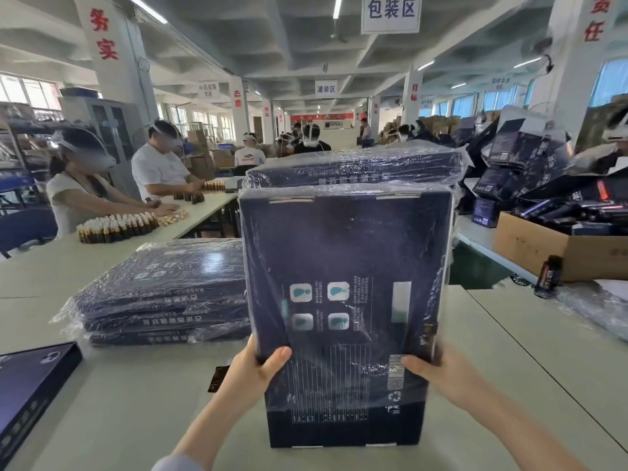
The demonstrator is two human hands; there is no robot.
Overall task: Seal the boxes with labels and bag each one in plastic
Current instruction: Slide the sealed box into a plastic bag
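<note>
The left hand (pixel 256 368) and right hand (pixel 438 372) hold a dark box (pixel 343 266) in a plastic bag (pixel 438 253). Thumbs press its front. Bagged boxes (pixel 163 294) lie stacked nearby.

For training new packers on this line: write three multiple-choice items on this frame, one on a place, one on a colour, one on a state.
1. Where is the stack of bagged boxes? A. In a carton. B. On the table, left of the held box. C. On the floor.
2. What colour is the held box? A. Red. B. White. C. Dark blue.
3. How far on is the plastic bag? A. Not on. B. Over most of the box, near end bare. C. Fully over.
Answers: B, it lies on the table to the left; C, its printed face is dark blue; B, below the left hand and right hand the film stops.
</note>
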